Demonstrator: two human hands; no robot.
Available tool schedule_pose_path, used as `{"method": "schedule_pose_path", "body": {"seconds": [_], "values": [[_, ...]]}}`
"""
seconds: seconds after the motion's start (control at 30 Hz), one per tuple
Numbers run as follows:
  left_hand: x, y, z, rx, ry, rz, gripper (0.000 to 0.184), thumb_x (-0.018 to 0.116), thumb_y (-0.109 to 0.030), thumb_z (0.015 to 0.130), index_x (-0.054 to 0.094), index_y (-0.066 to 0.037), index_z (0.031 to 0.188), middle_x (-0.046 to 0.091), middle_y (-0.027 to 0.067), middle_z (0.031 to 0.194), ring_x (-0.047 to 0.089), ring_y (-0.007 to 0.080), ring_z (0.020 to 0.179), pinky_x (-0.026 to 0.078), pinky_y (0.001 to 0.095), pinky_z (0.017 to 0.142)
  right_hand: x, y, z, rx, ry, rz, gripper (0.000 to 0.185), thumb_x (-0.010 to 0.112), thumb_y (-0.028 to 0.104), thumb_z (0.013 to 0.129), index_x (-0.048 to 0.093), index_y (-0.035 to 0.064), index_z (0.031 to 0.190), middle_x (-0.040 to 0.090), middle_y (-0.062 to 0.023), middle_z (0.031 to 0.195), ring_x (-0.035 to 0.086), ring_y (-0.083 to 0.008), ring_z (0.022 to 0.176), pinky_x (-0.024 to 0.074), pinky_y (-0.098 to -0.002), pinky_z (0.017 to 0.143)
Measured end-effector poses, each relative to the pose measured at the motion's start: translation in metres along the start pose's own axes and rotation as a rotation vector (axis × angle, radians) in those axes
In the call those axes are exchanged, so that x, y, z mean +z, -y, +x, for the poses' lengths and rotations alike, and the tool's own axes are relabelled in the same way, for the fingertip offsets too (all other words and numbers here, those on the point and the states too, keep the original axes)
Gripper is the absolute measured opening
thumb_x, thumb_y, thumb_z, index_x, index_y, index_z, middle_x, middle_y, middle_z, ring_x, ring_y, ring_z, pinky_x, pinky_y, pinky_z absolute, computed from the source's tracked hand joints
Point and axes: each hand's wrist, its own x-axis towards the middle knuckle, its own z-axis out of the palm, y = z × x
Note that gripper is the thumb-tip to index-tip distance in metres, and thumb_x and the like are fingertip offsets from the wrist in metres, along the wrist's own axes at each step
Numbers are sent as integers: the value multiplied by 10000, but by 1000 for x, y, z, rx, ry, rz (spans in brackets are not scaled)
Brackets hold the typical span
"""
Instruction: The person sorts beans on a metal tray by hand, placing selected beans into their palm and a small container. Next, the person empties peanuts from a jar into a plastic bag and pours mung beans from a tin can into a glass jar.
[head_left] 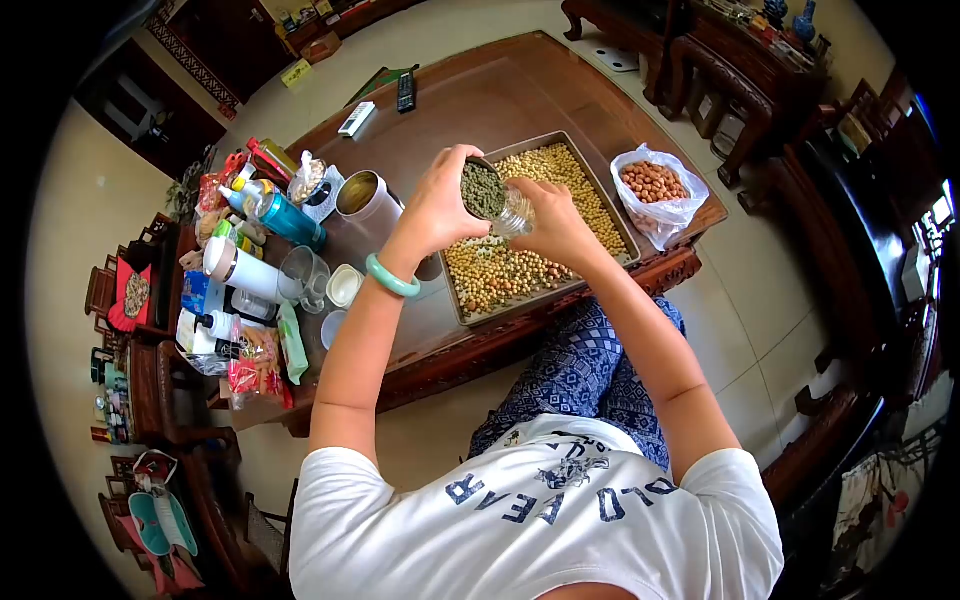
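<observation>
My left hand (440, 205) is wrapped round a round container filled with small green beans (483, 190), its mouth tilted toward my right hand. In my right hand (555, 222) is a small clear jar (513, 213), its rim close against the container; my fingers partly hide both, and I cannot tell whether beans are passing between them. Both hands are above a shallow metal tray (637, 252) spread with yellow beans (515, 275), among which some reddish-brown nuts and green bits lie. A green bangle (392, 277) circles my left wrist.
An open white plastic bag of brown nuts (655, 185) sits right of the tray on the wooden table (480, 95). To the left stand an open metal canister (370, 205), a clear pitcher (305, 278), a white tumbler (240, 270) and several bottles. Two remotes (406, 92) lie farther back.
</observation>
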Motion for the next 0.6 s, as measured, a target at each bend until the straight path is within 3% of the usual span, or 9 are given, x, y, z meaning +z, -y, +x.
{"method": "schedule_pose_path", "body": {"seconds": [0.23, 0.6], "values": [[2, 4, 2, -2, -15, 15, 724, 793, -105, 538, 496, -50, 1196, 577, 158, 1131, 582, 342, 1072, 468, 389, 922, -1, 1, 0, 20, 14, -9, 791, 801, 145, 586, 512, 102, 1321, 594, -198, 1225, 464, -412, 1206, 381, -481, 1047], [1, -1, 1, 12, -9, 31, 726, 796, -35, 533, 483, -43, 1188, 550, 179, 1121, 580, 379, 1026, 486, 414, 881, -2, 1, 0, 25, 49, -1, 799, 811, 171, 591, 504, 106, 1326, 608, -183, 1221, 476, -409, 1194, 383, -466, 1044]]}}
